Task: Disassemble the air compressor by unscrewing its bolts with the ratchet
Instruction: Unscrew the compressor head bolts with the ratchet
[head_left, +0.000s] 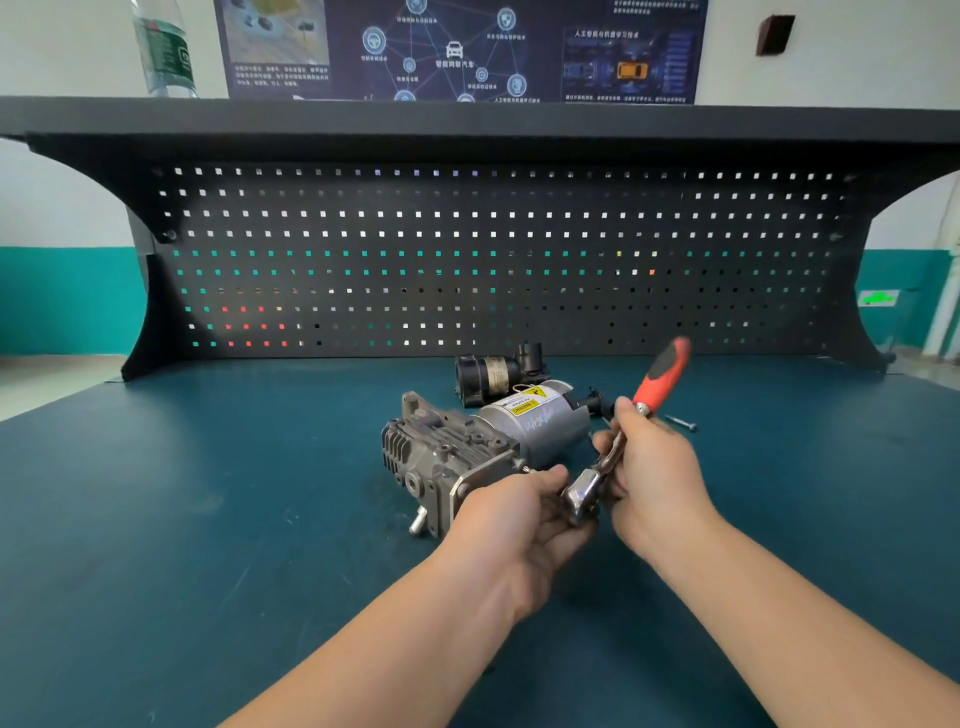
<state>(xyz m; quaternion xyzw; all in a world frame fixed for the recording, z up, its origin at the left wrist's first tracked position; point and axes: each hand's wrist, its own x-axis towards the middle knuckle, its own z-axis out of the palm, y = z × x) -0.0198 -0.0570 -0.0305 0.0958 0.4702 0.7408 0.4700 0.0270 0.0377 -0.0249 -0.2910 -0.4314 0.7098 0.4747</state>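
The air compressor (483, 441) lies on its side just left of the frame's centre, on the dark teal desk (208, 519). Its finned grey cast head points toward the left and its smooth silver motor cylinder, with a yellow warning label on top, points toward the upper right. A short metal pipe stub sticks out at its lower edge.

The ratchet (623, 441) is held in the air just right of the compressor, tilted, with its chrome head low near the centre of the frame and its red and black handle rising toward the upper right. The right hand (654, 478) grips the chrome shank below the red grip, fingers curled round it. The left hand (519, 514) comes in from the lower left with its fingers curled about the ratchet's chrome head (whether it also holds a socket or bolt there cannot be told). Its fingertips lie just beside the compressor's flange, where a small bolt end projects.

Behind the compressor, close to the black pegboard (493, 260), lies a separate black cylindrical part (493, 374). A loose bolt (681, 423) rests on the desk to the right of the ratchet handle. On the shelf at the upper left stands a clear plastic bottle (165, 52), and a dark blue poster (462, 49) hangs on the wall above.
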